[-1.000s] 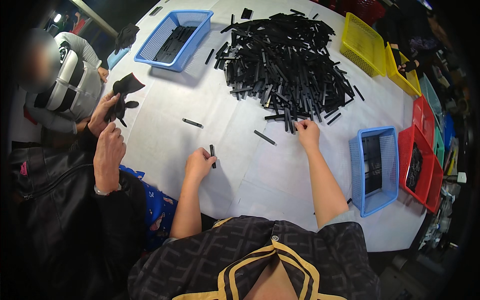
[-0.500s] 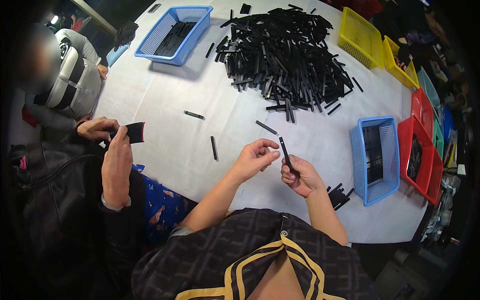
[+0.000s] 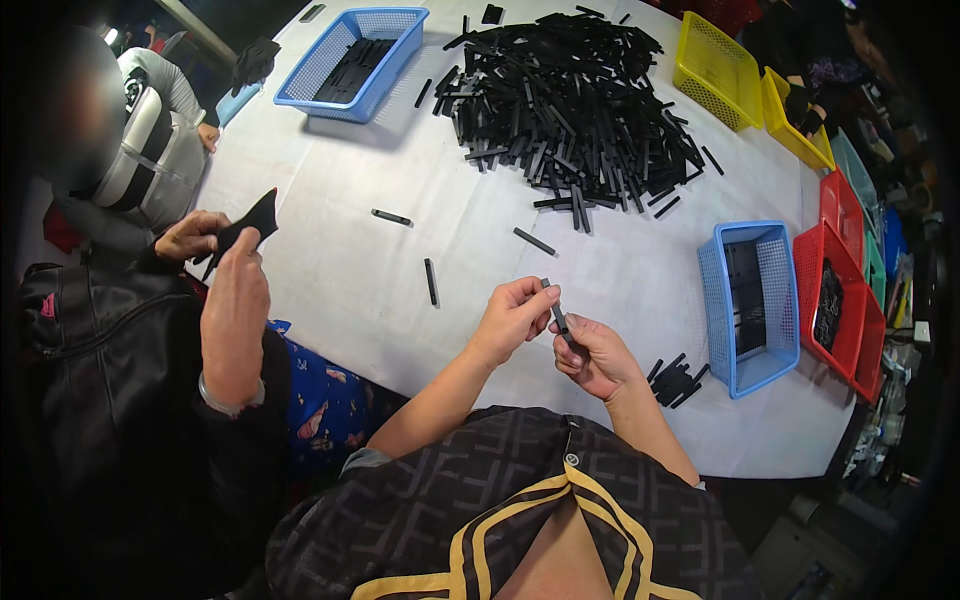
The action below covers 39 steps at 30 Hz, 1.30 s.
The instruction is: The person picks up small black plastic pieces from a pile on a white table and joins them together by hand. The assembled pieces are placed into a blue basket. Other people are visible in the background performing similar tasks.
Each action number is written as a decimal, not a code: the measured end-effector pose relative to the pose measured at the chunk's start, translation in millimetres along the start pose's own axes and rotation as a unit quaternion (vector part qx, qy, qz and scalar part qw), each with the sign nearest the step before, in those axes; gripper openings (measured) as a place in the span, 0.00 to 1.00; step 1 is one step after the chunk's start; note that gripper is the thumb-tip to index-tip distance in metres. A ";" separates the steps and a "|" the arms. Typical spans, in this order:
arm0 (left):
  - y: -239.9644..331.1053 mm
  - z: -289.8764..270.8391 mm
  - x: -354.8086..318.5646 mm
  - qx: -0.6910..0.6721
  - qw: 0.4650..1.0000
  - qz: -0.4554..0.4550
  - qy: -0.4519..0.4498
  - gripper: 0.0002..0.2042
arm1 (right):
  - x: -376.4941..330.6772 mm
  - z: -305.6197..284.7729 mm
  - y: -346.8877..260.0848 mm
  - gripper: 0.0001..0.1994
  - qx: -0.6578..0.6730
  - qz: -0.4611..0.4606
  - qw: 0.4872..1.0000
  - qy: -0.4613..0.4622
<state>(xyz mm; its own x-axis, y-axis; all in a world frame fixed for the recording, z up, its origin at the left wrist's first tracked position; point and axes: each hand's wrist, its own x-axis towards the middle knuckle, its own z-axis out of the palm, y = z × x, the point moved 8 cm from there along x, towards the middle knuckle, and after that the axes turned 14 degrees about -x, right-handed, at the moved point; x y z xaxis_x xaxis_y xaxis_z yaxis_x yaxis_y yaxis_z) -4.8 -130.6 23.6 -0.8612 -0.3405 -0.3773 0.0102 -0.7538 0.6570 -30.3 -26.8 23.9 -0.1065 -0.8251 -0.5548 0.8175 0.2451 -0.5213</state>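
A slim black bar (image 3: 556, 308) is held slantwise between my two hands above the white table (image 3: 360, 290). My left hand (image 3: 512, 318) pinches its upper end with thumb and fingertips. My right hand (image 3: 600, 362) is closed round the lower end, its fingers curled underneath. Beyond my hands lies a loose black bar (image 3: 534, 241). Farther left are a second loose bar (image 3: 431, 282) and a third loose bar (image 3: 392, 217). Beside my right wrist is a small pile of black bars (image 3: 678, 381).
A large heap of black bars (image 3: 575, 110) covers the far middle. Blue baskets with dark pieces stand at far left (image 3: 412, 55) and right (image 3: 780, 370). Yellow (image 3: 715, 70) and red baskets (image 3: 858, 355) line the right edge. At left, a neighbour's hands hold a black cloth (image 3: 255, 222).
My left hand has moved right and closed on the bar's upper end, where its fingers were apart from it before. The neighbour's black cloth has tilted upward.
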 end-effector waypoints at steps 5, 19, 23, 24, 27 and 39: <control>-0.2 -2.5 -1.3 0.007 1.000 0.008 0.024 0.13 | -5.3 3.1 -3.6 0.12 -0.018 0.020 0.999 0.024; 4.4 11.0 -6.8 0.070 0.996 0.028 -0.044 0.07 | -17.7 -14.2 -15.3 0.09 -0.183 -0.072 0.968 0.157; 6.4 13.6 -9.7 0.067 0.996 0.029 -0.049 0.07 | -23.0 -11.2 -24.7 0.09 -0.254 -0.107 0.943 0.187; 5.7 13.1 -10.2 0.064 0.996 0.028 -0.050 0.07 | -23.9 -10.2 -25.4 0.09 -0.262 -0.110 0.940 0.188; 3.9 11.7 -12.1 0.047 0.997 0.023 -0.054 0.07 | -26.9 -7.5 -25.1 0.09 -0.272 -0.114 0.938 0.183; -1.8 9.9 -19.4 -0.016 0.996 -0.030 -0.082 0.07 | -32.3 -10.2 -16.0 0.08 -0.216 -0.076 0.960 0.163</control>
<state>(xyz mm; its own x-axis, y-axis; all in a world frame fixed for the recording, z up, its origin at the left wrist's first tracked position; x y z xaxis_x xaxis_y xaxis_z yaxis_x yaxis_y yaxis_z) 6.8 -117.1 36.3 -0.9319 -0.2004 -0.3024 -0.0295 -0.7891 0.6136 -45.7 1.1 43.5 -0.4345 -0.6822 -0.5880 0.4758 0.3805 -0.7930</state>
